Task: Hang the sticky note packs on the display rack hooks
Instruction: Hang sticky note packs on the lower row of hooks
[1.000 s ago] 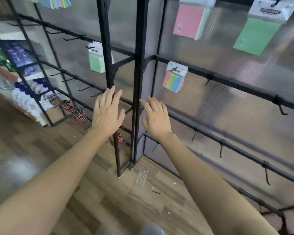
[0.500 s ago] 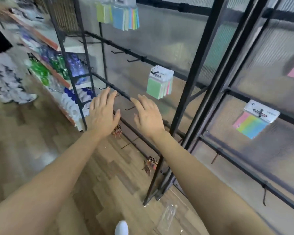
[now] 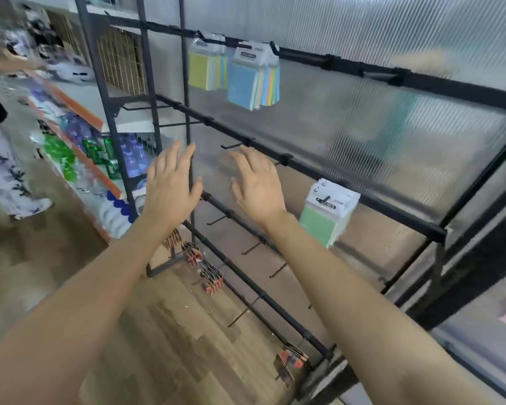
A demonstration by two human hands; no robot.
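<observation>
Rack [image 3: 392,211]: green pack [image 3: 322,226] right of hands [image 3: 257,188]

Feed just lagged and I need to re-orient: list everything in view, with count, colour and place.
display rack: one, black, ahead and right
yellow-green packs: one bunch, top bar, left hook
blue-fronted packs: one bunch, top bar, beside them
green pack: one seen, middle bar, right of hands
bare hooks: several, black, middle and lower bars
carded items: several clusters, red-black, lowest hooks
bottles: many, green and blue, left shelves
another person: one, patterned trousers, far left
left hand: one, open, empty, before the rack
right hand: one, open, empty, before the rack
</observation>
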